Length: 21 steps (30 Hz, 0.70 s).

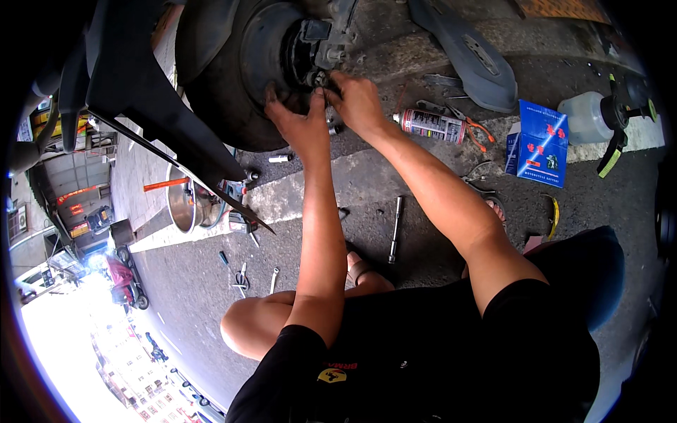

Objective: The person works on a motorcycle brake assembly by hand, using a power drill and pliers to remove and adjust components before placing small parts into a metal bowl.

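Touching the brake caliper [321, 53], fingers [321, 95] of both hands sit just below

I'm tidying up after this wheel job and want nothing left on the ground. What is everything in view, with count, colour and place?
wheel and tyre: one, black, top centre, both hands at its hub
brake caliper: one, grey metal, at the hub
spray can: one, silver with red, lying right of the hands
pliers: one, orange handles, beside the can
box: one, blue, right
plastic bottle: one, translucent, far right
socket wrench: one, steel, on the asphalt between the forearms
metal basin: one, steel, left
body panel: one, dark grey, top right
left hand: on the hub
right hand: at the caliper
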Motion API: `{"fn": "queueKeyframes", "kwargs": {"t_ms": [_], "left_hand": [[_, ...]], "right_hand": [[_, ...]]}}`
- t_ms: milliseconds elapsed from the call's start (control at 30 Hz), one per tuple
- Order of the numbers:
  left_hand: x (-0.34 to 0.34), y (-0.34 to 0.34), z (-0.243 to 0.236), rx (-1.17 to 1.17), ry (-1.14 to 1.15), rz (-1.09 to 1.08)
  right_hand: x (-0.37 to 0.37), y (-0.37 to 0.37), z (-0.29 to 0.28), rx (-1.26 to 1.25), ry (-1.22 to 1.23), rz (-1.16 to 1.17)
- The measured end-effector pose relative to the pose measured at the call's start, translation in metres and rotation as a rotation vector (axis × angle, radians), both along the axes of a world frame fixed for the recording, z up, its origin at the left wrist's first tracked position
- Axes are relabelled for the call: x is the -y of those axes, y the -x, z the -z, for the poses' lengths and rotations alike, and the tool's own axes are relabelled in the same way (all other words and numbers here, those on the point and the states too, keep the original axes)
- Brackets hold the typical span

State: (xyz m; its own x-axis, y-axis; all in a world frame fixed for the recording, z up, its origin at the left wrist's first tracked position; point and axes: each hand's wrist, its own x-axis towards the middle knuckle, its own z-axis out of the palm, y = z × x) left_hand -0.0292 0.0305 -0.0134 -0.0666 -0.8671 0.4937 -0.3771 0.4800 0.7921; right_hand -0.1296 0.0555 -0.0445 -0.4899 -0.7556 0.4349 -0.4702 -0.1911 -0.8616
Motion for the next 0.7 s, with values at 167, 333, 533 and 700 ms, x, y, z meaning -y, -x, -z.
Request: {"fn": "queueKeyframes", "kwargs": {"t_ms": [167, 333, 533, 700], "left_hand": [[0.006, 0.004, 0.000, 0.156, 0.066, -0.066], [0.009, -0.002, -0.001, 0.126, 0.090, -0.082], [0.014, -0.015, 0.028, 0.081, 0.061, -0.003], [0.006, -0.027, 0.052, -0.072, 0.014, 0.090]], "right_hand": [[0.003, -0.001, 0.002, -0.004, -0.068, -0.001], [-0.002, 0.021, 0.012, -0.004, -0.035, -0.137], [0.027, 0.050, 0.065, 0.565, -0.225, -0.037], [0.050, 0.037, 0.054, 0.727, -0.402, -0.269]]}}
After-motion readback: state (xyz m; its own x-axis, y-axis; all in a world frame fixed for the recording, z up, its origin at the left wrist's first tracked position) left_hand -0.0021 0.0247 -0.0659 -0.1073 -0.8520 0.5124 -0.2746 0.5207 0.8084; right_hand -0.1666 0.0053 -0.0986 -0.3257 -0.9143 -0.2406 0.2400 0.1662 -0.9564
